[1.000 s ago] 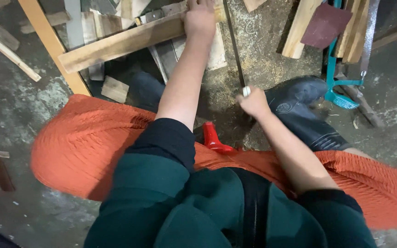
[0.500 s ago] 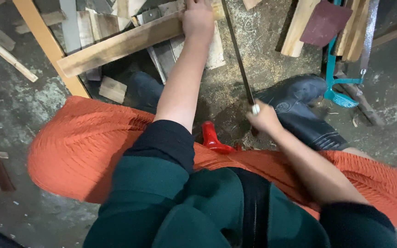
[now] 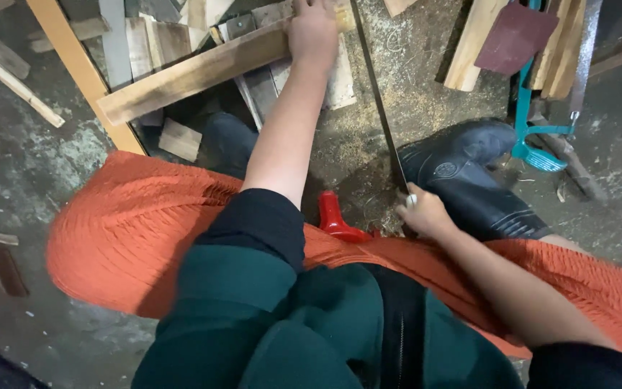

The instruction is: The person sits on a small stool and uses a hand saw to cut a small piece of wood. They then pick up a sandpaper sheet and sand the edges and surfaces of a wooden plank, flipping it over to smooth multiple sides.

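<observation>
My left hand point(image 3: 313, 32) presses down on a long pale wooden plank point(image 3: 196, 72) that lies slantwise over other boards. My right hand point(image 3: 423, 213) grips the handle end of a hand saw whose thin dark blade point(image 3: 377, 94) runs up toward the plank's right end. Sawdust point(image 3: 397, 108) covers the ground around the blade. Black boots point(image 3: 469, 180) stand to either side, the left one point(image 3: 224, 144) partly hidden under the plank.
A teal-framed saw point(image 3: 530, 122) lies at the right beside stacked planks point(image 3: 556, 50) and a dark red sheet point(image 3: 516, 36). Loose wood offcuts point(image 3: 180, 138) and sticks point(image 3: 19, 86) lie at the left. A red object point(image 3: 336, 220) pokes out by my orange skirt point(image 3: 138, 223).
My right hand has pulled the saw back toward my body, from beside the boot's toe down to its heel. The left hand stays on the plank.
</observation>
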